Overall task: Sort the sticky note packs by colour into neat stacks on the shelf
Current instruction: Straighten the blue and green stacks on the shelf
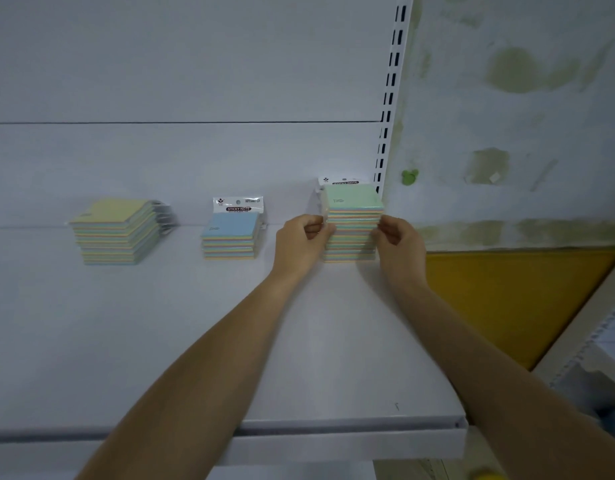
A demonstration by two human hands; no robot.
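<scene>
On the white shelf, near the back panel, stand three stacks of sticky note packs. The green-topped stack is at the right end, beside the slotted upright. The left hand and right hand grip its two sides with curled fingers, which cover the middle packs' edges. A header card behind it is half hidden. The blue-topped stack stands in the middle and the skewed yellow-topped stack well to the left. The small print on the top packs is unreadable.
</scene>
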